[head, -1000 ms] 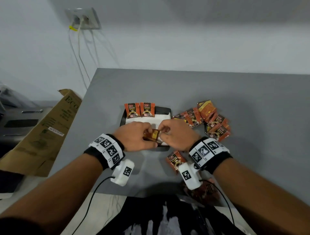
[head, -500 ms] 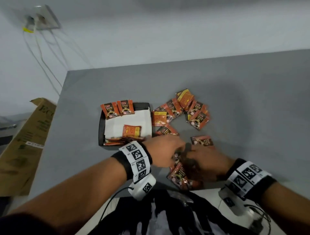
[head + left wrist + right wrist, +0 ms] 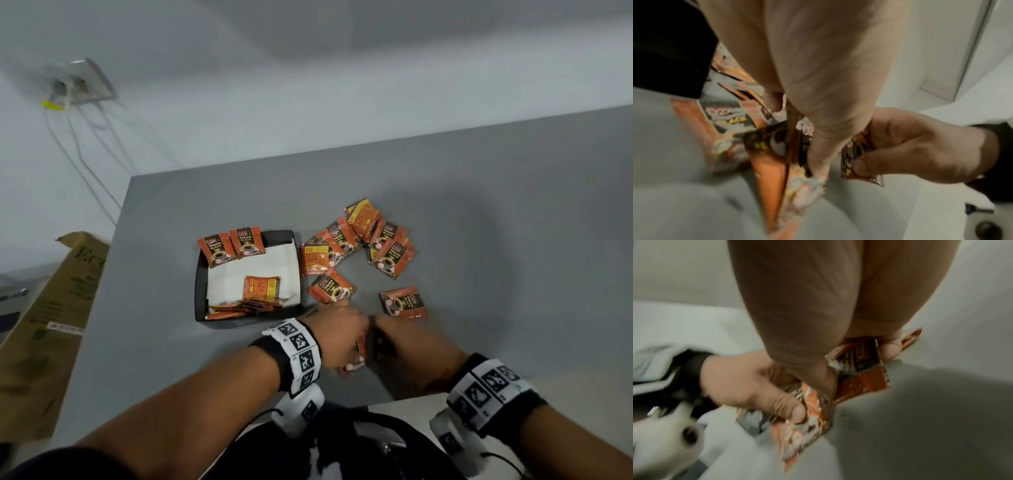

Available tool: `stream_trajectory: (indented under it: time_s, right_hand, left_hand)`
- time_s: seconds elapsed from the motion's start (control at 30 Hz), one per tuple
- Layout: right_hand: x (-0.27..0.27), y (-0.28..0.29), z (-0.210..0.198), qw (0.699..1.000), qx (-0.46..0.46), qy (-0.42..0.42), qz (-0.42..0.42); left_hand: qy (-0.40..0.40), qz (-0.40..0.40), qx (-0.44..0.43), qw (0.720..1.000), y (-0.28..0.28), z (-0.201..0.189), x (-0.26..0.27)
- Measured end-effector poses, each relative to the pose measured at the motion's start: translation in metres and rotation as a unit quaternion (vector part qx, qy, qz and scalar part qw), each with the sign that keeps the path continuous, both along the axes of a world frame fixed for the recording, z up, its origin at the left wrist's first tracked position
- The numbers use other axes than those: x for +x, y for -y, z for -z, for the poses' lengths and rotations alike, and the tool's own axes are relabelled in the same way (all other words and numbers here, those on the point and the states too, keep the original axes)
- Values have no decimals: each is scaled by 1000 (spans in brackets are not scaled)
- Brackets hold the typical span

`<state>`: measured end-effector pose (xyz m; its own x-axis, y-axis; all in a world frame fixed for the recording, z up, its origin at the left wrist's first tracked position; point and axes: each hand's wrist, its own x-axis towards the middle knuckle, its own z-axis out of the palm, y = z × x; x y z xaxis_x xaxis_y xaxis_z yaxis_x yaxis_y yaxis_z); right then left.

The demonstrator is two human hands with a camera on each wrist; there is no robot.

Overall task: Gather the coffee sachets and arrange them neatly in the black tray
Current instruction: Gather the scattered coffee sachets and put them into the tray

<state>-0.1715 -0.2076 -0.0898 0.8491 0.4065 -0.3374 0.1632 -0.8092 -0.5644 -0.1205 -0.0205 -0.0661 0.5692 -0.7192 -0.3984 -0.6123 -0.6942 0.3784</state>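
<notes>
The black tray [image 3: 202,284] with a white liner sits left of centre on the grey table, holding two sachets propped at its far wall, one lying flat and several along its near wall. Loose orange-and-black coffee sachets [image 3: 356,240] lie scattered to its right. Near the table's front edge my left hand [image 3: 342,332] and right hand [image 3: 400,339] meet. In the wrist views my left hand [image 3: 813,154] pinches a sachet [image 3: 777,170] standing on edge, and my right hand [image 3: 855,363] pinches another sachet [image 3: 861,369].
A cardboard box [image 3: 51,325] stands off the table's left edge. A wall socket with hanging cables [image 3: 78,85] is at the back left. The table's front edge runs just below my wrists. One sachet [image 3: 404,303] lies just beyond my right hand.
Both hands left the tray and moved right and toward the front edge, where they now grip sachets. One sachet lies flat on the tray liner where they were.
</notes>
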Motion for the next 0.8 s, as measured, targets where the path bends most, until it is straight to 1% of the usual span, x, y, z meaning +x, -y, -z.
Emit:
stream_trajectory:
  time_s: [0.03,0.1,0.2,0.27,0.37,0.43,0.47,0.5,0.7,0.8]
  right_hand:
    - [4,4,-2,999,21,-3,25]
    - [17,11,-5,997,10,-11,78]
    - [34,15,-5,990,-25,-21,141]
    - [42,18,1,985,-50,-17,163]
    - [47,23,10,982,-77,-12,171]
    - [47,23,13,980,-96,11,175]
    - [47,24,14,978,-105,24,178]
    - [46,24,15,977,-107,33,184]
    - [39,21,16,975,-50,70,205]
    - [42,23,10,968,9,69,243]
  left_hand:
    - [-17,-17,-12,1000,-2,-4,2]
    - [-54,-50,-41,996,-7,-12,7]
    - [-57,-78,-59,994,-14,-21,14]
    - [-45,-58,-35,997,-16,-19,17]
    - [-17,-5,37,999,-17,-8,12]
    - [39,35,78,996,-18,0,7]
    - [65,52,88,993,-18,4,6]
    - [72,53,85,992,-19,6,5]
    - [72,34,48,996,-20,6,6]
    - [45,16,24,999,-20,4,7]
